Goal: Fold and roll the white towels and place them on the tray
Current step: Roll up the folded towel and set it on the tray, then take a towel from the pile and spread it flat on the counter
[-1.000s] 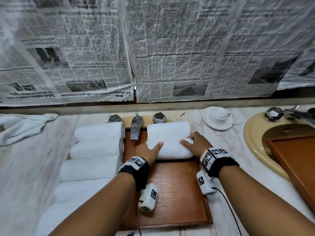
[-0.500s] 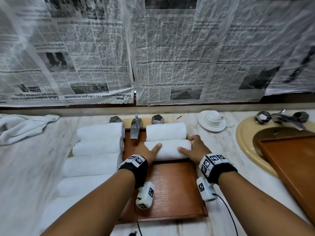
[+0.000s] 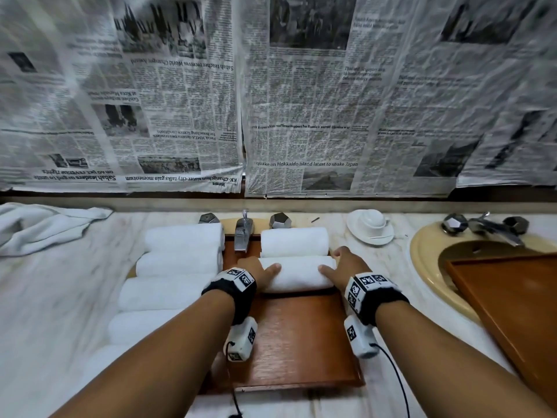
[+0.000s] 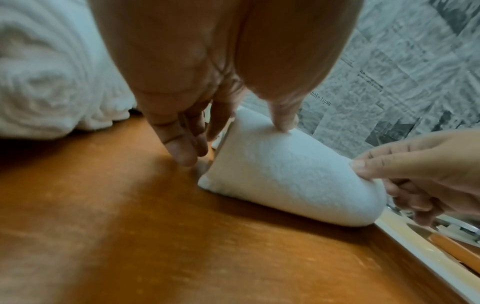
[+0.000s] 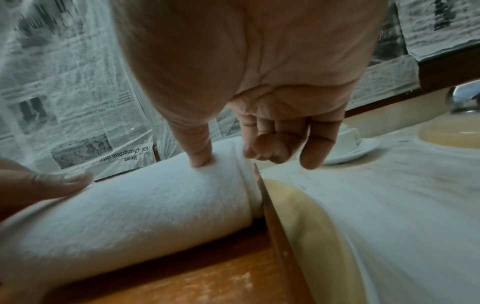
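A rolled white towel (image 3: pixel 297 274) (image 4: pixel 285 181) (image 5: pixel 142 216) lies across the far part of the wooden tray (image 3: pixel 289 342) (image 4: pixel 182 246). It sits just in front of a second rolled towel (image 3: pixel 294 241). My left hand (image 3: pixel 259 271) (image 4: pixel 233 142) is at its left end, thumb pressing the top and straight fingers (image 4: pixel 182 148) against the end face, down to the tray. My right hand (image 3: pixel 340 267) (image 5: pixel 236 158) is at the right end by the tray rim (image 5: pixel 275 226). Its thumb dents the top and its fingers hang loosely curled beside the end.
Several rolled towels (image 3: pixel 177 263) lie in a row left of the tray. A tap (image 3: pixel 243 233) stands behind it. A loose towel (image 3: pixel 39 227) is far left, a cup on a saucer (image 3: pixel 370 226) back right. A second tray (image 3: pixel 512 297) lies across a sink at right.
The near towel, bunched against the back roll a second ago, now lies as a neat separate roll in front of it. Both hands stay at its ends.
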`<action>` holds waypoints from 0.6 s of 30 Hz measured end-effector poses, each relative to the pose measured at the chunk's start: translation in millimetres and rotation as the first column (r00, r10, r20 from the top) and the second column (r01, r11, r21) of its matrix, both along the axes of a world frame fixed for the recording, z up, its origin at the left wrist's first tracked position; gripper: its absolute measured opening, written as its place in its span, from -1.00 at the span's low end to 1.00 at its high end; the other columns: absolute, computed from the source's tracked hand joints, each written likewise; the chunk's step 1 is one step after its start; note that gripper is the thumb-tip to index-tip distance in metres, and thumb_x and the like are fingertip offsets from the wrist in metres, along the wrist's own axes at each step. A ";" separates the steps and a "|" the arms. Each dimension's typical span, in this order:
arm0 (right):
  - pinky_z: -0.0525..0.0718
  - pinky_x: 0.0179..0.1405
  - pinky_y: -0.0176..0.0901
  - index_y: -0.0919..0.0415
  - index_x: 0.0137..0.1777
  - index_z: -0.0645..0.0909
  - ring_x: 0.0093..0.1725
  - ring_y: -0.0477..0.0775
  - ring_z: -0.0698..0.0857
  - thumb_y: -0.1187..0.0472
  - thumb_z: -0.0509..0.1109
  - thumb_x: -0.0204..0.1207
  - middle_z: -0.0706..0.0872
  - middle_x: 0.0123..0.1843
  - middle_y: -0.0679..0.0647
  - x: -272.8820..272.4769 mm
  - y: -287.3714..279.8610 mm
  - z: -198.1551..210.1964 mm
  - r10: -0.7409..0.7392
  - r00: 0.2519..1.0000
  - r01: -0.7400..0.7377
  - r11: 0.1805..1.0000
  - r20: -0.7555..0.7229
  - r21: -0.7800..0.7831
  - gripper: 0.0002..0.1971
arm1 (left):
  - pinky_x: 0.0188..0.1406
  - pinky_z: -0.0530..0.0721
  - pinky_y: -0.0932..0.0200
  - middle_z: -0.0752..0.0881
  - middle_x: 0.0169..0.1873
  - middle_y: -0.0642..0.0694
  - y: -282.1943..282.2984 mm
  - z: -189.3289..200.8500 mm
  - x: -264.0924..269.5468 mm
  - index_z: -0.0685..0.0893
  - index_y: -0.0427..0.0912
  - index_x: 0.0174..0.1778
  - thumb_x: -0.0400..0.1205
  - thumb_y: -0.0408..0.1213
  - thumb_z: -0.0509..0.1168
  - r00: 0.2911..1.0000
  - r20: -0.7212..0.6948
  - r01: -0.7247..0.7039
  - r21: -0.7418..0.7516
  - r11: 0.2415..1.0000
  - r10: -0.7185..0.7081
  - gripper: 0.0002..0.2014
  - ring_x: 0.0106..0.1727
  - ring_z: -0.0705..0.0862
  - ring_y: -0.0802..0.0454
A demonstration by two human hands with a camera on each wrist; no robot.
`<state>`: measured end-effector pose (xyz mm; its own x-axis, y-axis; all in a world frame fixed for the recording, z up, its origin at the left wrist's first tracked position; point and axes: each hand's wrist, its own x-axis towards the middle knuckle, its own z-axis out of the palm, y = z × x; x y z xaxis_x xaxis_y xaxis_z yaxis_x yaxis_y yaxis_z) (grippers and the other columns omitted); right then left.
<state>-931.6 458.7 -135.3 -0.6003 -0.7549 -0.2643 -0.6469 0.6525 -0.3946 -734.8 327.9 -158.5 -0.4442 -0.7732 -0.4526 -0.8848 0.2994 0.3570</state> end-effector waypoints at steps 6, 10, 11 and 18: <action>0.64 0.16 0.03 0.09 0.32 0.41 0.18 0.21 0.65 -0.12 0.47 0.45 0.50 0.31 0.13 40.8 2.2 15.7 0.001 0.990 -0.016 0.994 -0.142 -0.105 -0.46 | 0.18 0.58 0.08 0.71 0.25 -0.23 3.9 52.2 32.8 0.65 -0.25 0.30 0.69 0.14 0.23 0.985 -0.156 0.062 -0.117 0.991 -0.080 -0.48 0.27 0.65 -0.19; 0.58 0.02 -0.06 0.03 0.21 0.44 0.09 0.15 0.65 -0.06 0.43 0.52 0.47 0.25 0.04 96.2 -29.3 44.0 0.152 0.978 -0.180 0.961 -0.141 -0.211 -0.63 | -0.32 0.70 0.04 0.79 -0.24 -0.12 -10.0 88.1 100.9 0.76 -0.11 0.00 0.68 -0.03 0.33 0.821 -0.571 -0.001 0.020 1.000 0.012 -0.77 -0.25 0.75 -0.11; 0.58 0.04 -0.06 0.03 0.17 0.45 0.08 0.14 0.64 -0.03 0.42 0.53 0.48 0.23 0.04 112.5 -42.0 51.7 0.212 0.968 -0.238 0.943 -0.132 -0.233 -0.69 | -0.41 0.69 0.05 0.76 -0.32 -0.08 -17.4 92.8 123.1 0.75 -0.10 -0.02 0.68 -0.08 0.34 0.784 -0.616 -0.046 0.055 0.997 0.070 -0.82 -0.35 0.70 -0.04; 0.45 0.07 -0.07 -0.11 0.02 0.47 -0.05 -0.07 0.50 -0.04 0.34 0.56 0.47 -0.01 -0.13 248.3 -130.1 79.1 0.603 0.795 -0.601 0.768 -0.068 -0.220 -0.87 | -0.45 0.63 0.09 0.71 -0.39 -0.07 -83.8 86.2 320.2 0.70 -0.13 -0.14 0.66 -0.08 0.37 0.698 -0.588 -0.437 0.104 0.893 0.410 -0.80 -0.39 0.61 -0.04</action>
